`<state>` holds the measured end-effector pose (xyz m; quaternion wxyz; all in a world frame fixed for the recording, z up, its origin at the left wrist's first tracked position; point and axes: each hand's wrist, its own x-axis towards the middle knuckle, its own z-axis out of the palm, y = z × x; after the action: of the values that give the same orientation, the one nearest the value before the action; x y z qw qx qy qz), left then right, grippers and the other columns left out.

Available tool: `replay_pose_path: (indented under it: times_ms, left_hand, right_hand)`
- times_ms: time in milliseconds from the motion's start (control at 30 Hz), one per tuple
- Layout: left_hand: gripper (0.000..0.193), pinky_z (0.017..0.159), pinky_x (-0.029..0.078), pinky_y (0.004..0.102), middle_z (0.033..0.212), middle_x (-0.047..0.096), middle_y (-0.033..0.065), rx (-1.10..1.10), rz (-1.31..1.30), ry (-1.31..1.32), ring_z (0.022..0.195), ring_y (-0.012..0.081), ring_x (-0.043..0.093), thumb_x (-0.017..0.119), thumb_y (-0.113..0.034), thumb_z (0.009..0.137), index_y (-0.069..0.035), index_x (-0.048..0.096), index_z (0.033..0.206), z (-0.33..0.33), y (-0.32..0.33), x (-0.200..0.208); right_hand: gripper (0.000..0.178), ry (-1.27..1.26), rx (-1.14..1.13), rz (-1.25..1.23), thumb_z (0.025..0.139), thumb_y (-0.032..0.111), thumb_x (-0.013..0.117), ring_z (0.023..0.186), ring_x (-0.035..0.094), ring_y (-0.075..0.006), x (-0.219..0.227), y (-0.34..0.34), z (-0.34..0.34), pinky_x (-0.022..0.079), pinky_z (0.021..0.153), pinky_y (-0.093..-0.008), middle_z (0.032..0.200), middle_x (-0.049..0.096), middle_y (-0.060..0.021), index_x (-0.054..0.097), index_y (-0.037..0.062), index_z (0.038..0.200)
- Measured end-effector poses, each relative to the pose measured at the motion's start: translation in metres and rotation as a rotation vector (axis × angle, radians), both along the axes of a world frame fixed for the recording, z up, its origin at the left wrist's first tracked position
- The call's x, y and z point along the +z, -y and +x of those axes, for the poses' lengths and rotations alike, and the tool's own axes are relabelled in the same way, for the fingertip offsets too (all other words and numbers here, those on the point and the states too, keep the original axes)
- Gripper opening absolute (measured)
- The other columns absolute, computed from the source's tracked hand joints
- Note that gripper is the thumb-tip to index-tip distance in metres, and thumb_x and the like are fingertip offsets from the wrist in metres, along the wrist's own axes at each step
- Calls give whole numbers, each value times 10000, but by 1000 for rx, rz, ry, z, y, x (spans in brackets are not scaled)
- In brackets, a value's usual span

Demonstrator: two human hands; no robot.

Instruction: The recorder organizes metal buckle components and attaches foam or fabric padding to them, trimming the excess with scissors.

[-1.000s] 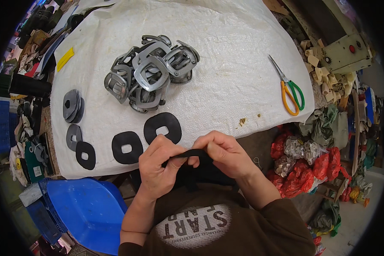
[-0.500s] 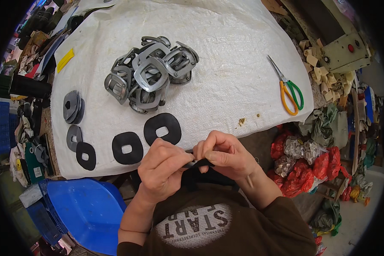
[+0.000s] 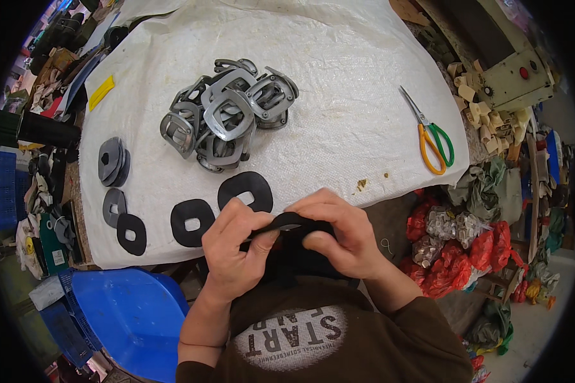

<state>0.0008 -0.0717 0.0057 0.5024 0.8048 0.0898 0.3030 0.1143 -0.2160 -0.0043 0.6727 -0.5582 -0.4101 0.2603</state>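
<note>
My left hand (image 3: 239,239) and my right hand (image 3: 338,233) grip opposite ends of a thin black pad (image 3: 294,223) in front of my chest. The pad is bent into an arch, and a grey edge shows beneath it at the left. Just beyond my hands lie a black pad with a square hole (image 3: 262,185), a second black pad (image 3: 180,223) and a third black pad (image 3: 131,242). A grey ring-shaped pad (image 3: 110,205) touches the third one. Behind it is a small stack of grey pads (image 3: 112,159).
A heap of grey metal frames (image 3: 229,115) sits mid-table on a white woven sheet (image 3: 345,96). Scissors (image 3: 430,137) with orange and green handles lie at the right, a yellow strip (image 3: 101,92) far left. Below are a blue bin (image 3: 128,313) and red plastic bags (image 3: 450,268).
My hands have moved slightly apart. The black pad, mostly hidden between my fingers before, now shows stretched and arched between them. Things on the table appear shifted slightly right.
</note>
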Motion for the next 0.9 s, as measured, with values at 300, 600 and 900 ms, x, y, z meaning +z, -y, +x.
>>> replay_pose_path:
  times_ms: [300,600,900]
  left_hand:
    - [121,524,385,260,692,501,70,48,-21,-25,596,156,481,677,20,729,14,612,831,0,4,1]
    - [157,626,393,214,754,548,27,-17,-714,55,697,84,503,665,-95,818,28,582,868,-3,3,-27]
    - [188,620,398,213,735,544,44,-100,-826,-2,669,96,527,670,-143,822,21,579,837,-5,5,-24]
  right_hand:
    - [95,51,-42,-332,875,84,569,696,521,-127,8,-6,-10,427,607,-244,861,596,-83,548,10,930]
    - [233,-470,-153,-105,907,106,534,778,577,-105,-2,-7,-25,442,635,-191,892,595,-96,484,-16,1099]
    - [117,-648,129,19,910,148,536,784,524,-143,-18,-3,-2,427,726,-290,825,578,-102,504,36,909]
